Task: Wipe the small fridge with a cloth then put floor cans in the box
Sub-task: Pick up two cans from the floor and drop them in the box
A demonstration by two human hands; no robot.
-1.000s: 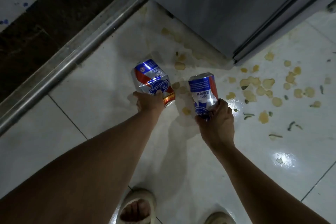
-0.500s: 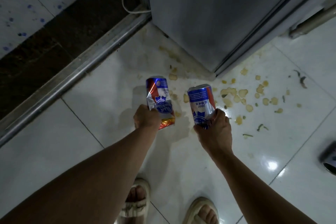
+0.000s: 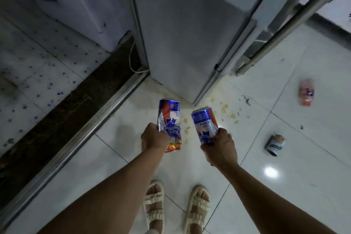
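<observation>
My left hand grips a dented blue, red and silver beer can by its lower part. A second blue beer can of the same brand is held in my right hand. Both cans are lifted off the white tiled floor in front of the small grey fridge. Two more cans lie on the floor to the right: a green and white one and a blurred orange-pink one. No box and no cloth are in view.
Yellowish spill spots and scraps dot the tiles at the fridge's corner. A metal door track runs diagonally at left, with a white cord beside the fridge. A metal pole leans at right. My sandalled feet stand below.
Both hands have risen from near the floor with the cans, and my view has pulled up and back, bringing the fridge, my feet and two more floor cans into sight.
</observation>
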